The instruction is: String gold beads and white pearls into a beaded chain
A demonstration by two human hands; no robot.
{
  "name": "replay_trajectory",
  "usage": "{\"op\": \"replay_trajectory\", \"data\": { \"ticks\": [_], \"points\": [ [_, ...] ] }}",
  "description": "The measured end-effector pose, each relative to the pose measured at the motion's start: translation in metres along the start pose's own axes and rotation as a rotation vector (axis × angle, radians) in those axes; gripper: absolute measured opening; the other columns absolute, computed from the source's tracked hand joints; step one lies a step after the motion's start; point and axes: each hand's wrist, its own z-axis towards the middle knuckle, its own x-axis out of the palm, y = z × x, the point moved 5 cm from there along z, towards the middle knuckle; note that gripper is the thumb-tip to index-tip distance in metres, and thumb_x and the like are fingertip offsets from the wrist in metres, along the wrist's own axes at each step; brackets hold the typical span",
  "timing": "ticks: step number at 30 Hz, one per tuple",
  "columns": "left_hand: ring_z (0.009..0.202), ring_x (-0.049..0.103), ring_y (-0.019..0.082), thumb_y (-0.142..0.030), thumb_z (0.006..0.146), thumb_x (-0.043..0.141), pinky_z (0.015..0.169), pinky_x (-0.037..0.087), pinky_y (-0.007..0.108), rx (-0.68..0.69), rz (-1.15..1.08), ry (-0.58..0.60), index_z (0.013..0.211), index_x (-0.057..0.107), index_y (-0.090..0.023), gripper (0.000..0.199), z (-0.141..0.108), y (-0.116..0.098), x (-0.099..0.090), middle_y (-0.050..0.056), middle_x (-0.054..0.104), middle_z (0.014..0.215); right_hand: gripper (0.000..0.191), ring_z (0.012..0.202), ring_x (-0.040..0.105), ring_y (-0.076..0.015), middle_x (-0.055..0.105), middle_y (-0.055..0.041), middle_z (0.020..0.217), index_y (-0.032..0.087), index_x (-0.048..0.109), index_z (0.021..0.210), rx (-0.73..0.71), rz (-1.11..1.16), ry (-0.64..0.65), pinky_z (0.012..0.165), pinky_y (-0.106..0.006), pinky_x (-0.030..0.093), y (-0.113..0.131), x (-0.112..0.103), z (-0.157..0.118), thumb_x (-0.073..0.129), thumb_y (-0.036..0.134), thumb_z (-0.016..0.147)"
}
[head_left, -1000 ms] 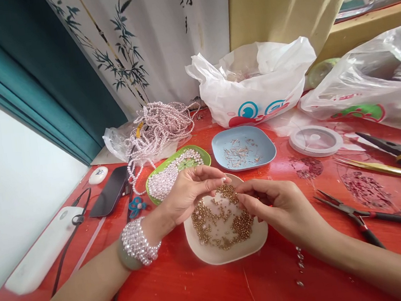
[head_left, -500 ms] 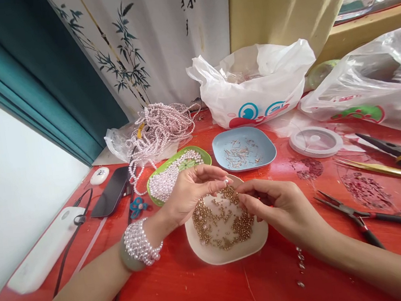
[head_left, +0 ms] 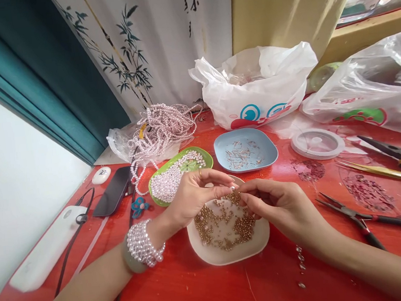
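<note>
Both hands have drawn a little closer since the earlier frame, fingertips now almost meeting above the far rim of the cream dish (head_left: 230,256) of gold beads (head_left: 245,227). Left hand (head_left: 191,197) pinches something small between thumb and forefinger; right hand (head_left: 279,206) is pinched too, though what it grips is too small to tell. Just behind sit the green dish (head_left: 206,155) of pearls and the blue dish (head_left: 246,151). Pliers (head_left: 360,217) lie right on the red worktop (head_left: 187,287), well clear.
</note>
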Motion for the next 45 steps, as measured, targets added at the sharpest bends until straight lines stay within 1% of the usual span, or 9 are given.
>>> {"op": "replay_trajectory", "data": {
  "ticks": [5, 13, 16, 20, 25, 31, 36, 41, 45],
  "points": [
    [0.068, 0.061, 0.013, -0.023, 0.065, 0.071, 0.062, 0.049, 0.025, 0.01, 0.096, 0.029, 0.075, 0.068, -0.019, 0.011, -0.003, -0.003, 0.003, 0.002, 0.068, 0.078, 0.021, 0.056, 0.061, -0.013, 0.068, -0.0035, 0.068, 0.016, 0.067, 0.087, 0.022, 0.011, 0.017, 0.05, -0.023, 0.05, 0.002, 0.0, 0.0, 0.051, 0.027, 0.079],
    [0.073, 0.056, 0.012, -0.024, 0.072, 0.065, 0.06, 0.044, 0.023, 0.159, 0.198, 0.043, 0.07, 0.067, -0.019, 0.005, -0.006, -0.016, 0.005, 0.003, 0.063, 0.08, 0.026, 0.049, 0.054, -0.0111, 0.063, -0.0006, 0.059, 0.017, 0.069, 0.088, -0.014, 0.02, -0.017, 0.044, -0.021, 0.044, 0.008, -0.003, -0.001, 0.046, 0.024, 0.079],
    [0.075, 0.055, 0.012, -0.022, 0.071, 0.067, 0.065, 0.045, 0.023, 0.178, 0.181, 0.052, 0.07, 0.068, -0.021, 0.002, -0.008, -0.018, 0.005, 0.002, 0.06, 0.08, 0.024, 0.057, 0.056, -0.0131, 0.065, -0.0018, 0.066, 0.018, 0.069, 0.086, -0.041, -0.022, -0.054, 0.05, -0.023, 0.045, 0.01, -0.006, -0.001, 0.047, 0.025, 0.081],
    [0.077, 0.055, 0.013, -0.021, 0.069, 0.068, 0.068, 0.045, 0.024, 0.169, 0.179, 0.044, 0.071, 0.07, -0.023, 0.003, -0.009, -0.018, 0.005, 0.001, 0.06, 0.079, 0.021, 0.07, 0.059, -0.0161, 0.066, -0.004, 0.078, 0.019, 0.068, 0.086, -0.112, -0.055, -0.062, 0.06, -0.026, 0.047, 0.015, -0.008, -0.001, 0.048, 0.027, 0.082],
    [0.072, 0.056, 0.012, -0.023, 0.069, 0.068, 0.066, 0.044, 0.024, 0.175, 0.252, 0.042, 0.07, 0.07, -0.022, 0.002, -0.008, -0.022, 0.004, 0.002, 0.064, 0.076, 0.017, 0.062, 0.056, -0.0143, 0.063, -0.0027, 0.069, 0.019, 0.066, 0.08, -0.158, -0.088, -0.023, 0.054, -0.024, 0.044, 0.016, -0.005, -0.001, 0.052, 0.028, 0.081],
    [0.068, 0.06, 0.013, -0.027, 0.072, 0.064, 0.061, 0.046, 0.023, 0.067, 0.428, 0.059, 0.076, 0.07, -0.018, 0.012, -0.001, -0.027, -0.005, 0.003, 0.069, 0.076, 0.018, 0.06, 0.055, -0.0145, 0.062, -0.0022, 0.065, 0.018, 0.059, 0.075, -0.043, -0.094, -0.057, 0.052, -0.024, 0.043, 0.009, -0.006, 0.001, 0.049, 0.03, 0.082],
    [0.07, 0.062, 0.016, -0.022, 0.071, 0.06, 0.061, 0.047, 0.025, 0.009, 0.667, 0.223, 0.077, 0.07, -0.018, 0.013, -0.003, -0.019, -0.006, 0.004, 0.069, 0.076, 0.019, 0.058, 0.053, -0.013, 0.06, -0.001, 0.065, 0.019, 0.058, 0.074, -0.037, -0.114, -0.097, 0.051, -0.023, 0.042, 0.009, -0.008, 0.001, 0.046, 0.031, 0.083],
    [0.068, 0.06, 0.017, -0.013, 0.07, 0.054, 0.062, 0.043, 0.028, 0.174, 0.978, 0.324, 0.071, 0.071, -0.02, 0.018, -0.007, -0.018, -0.002, 0.003, 0.068, 0.07, 0.018, 0.059, 0.052, -0.0137, 0.059, -0.0013, 0.066, 0.019, 0.058, 0.073, -0.053, -0.14, -0.129, 0.051, -0.024, 0.04, 0.01, -0.009, 0.001, 0.047, 0.03, 0.082],
    [0.067, 0.059, 0.017, -0.012, 0.068, 0.053, 0.06, 0.04, 0.028, 0.201, 1.113, 0.413, 0.07, 0.07, -0.02, 0.019, -0.011, -0.017, 0.001, 0.002, 0.067, 0.069, 0.018, 0.061, 0.053, -0.014, 0.059, -0.0013, 0.067, 0.018, 0.058, 0.073, -0.044, -0.126, -0.1, 0.053, -0.024, 0.041, 0.008, -0.007, 0.002, 0.047, 0.03, 0.082]
  ]
}}
